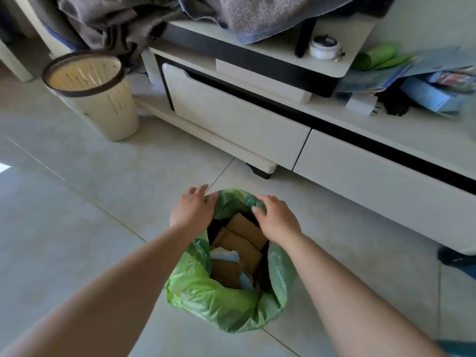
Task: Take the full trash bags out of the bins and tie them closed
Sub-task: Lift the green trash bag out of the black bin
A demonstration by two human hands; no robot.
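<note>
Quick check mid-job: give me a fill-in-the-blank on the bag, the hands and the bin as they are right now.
1. The bag is coloured ____.
2. Both hands, left and right, are at the bag's far ____.
3. The cream bin by the cabinet has ____ liner in it.
4. The brown pieces in the bag look like ____.

Missing words: green; rim; no; cardboard
</note>
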